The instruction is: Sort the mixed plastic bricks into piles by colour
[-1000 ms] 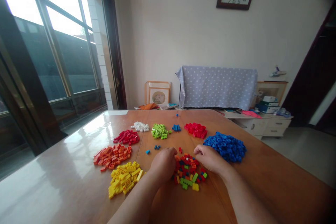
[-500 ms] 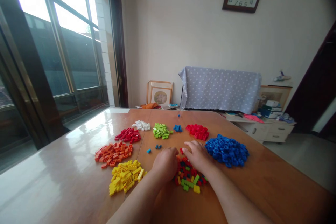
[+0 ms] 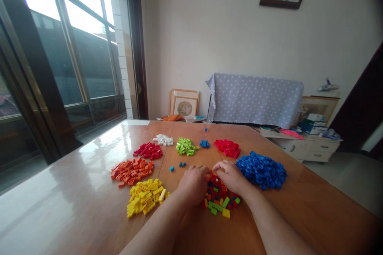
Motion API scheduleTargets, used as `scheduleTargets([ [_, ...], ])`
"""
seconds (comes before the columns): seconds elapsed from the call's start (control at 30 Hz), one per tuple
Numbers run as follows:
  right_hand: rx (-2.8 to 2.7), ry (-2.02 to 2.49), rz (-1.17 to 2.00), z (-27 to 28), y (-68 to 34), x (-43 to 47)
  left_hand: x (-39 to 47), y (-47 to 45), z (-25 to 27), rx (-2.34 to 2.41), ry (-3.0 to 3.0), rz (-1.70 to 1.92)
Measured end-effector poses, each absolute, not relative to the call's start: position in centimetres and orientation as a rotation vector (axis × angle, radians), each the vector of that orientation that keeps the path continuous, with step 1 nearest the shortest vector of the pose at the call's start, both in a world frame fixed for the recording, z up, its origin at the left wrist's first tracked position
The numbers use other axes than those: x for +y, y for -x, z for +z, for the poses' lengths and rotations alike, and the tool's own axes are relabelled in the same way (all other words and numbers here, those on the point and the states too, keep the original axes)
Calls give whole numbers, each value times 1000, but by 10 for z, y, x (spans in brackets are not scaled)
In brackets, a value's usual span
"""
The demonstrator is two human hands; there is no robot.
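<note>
A mixed pile of small toy building bricks, red, green, yellow, orange and dark, lies on the table in front of me. My left hand is at the pile's upper left edge, its fingers curled in with the tips at the bricks. Opposite it, my right hand reaches over the far right side, index finger and thumb bent together. Red bricks show between the two hands. Whatever either hand's fingertips hold is hidden or too small to name.
Sorted piles ring the hands: yellow bricks, orange bricks, dark red bricks, white bricks, lime bricks, blue bricks, red bricks and large blue pieces. A light blue brick lies loose on the table.
My hands have drawn nearer each other over the far side of the mixed pile. The right index finger and thumb have closed together. The whole view has shifted slightly.
</note>
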State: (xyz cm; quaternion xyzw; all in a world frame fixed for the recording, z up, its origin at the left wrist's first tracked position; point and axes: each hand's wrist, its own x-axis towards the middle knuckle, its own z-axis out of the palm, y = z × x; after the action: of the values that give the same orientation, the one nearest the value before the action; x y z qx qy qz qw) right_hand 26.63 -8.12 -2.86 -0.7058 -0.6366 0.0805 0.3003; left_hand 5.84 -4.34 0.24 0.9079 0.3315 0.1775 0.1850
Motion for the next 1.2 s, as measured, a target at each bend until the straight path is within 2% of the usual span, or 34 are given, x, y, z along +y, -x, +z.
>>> scheduleTargets([
  [0.33, -1774, 1952, 207, -16, -274, -100, -43, -58, 1, 1024, -2629, 490],
  [0.6, -1885, 1847, 317, -14, -273, -108, -58, -62, 11, 828, -2678, 419],
  [0.8, -1901, 1837, 356, -9, -274, -113, -56, -62, 7, 895, -2658, 420],
  [1.2, -1884, 1885, 236, -3, -262, -117, -55, -63, 3, 792, -2638, 482],
])
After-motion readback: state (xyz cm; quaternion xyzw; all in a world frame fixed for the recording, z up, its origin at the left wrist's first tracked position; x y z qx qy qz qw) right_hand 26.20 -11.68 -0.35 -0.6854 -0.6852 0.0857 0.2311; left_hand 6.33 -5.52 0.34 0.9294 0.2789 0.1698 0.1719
